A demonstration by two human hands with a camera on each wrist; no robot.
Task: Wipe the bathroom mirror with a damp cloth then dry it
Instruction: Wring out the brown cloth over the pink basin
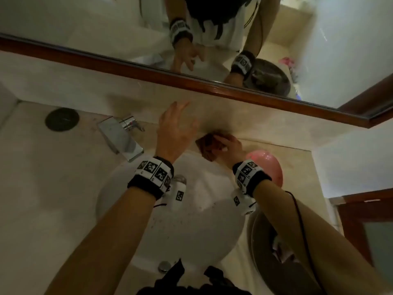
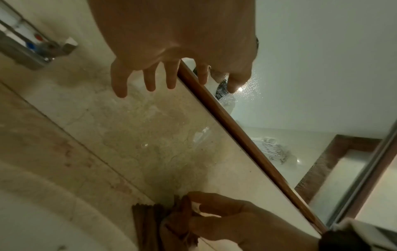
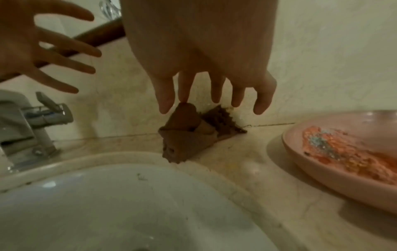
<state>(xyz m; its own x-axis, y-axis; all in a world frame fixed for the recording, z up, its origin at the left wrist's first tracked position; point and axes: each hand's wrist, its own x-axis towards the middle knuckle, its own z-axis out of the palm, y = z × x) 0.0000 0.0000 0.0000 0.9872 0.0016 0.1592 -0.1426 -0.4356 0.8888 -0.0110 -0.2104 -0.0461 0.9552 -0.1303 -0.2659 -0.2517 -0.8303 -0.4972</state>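
Right hand [image 3: 206, 81] pinches the crumpled brown cloth [image 3: 184, 135] beside the white sink [image 3: 86, 203]; left hand [image 1: 176, 126] is spread, empty. Only the right wrist view shows the pink bowl's [image 3: 335, 183] orange stuff.

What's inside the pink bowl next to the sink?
The pink bowl holds a crumpled orange mesh scrubber with a bluish patch. Its far side runs out of frame, and the head view shows little because the right hand and wrist cover it.
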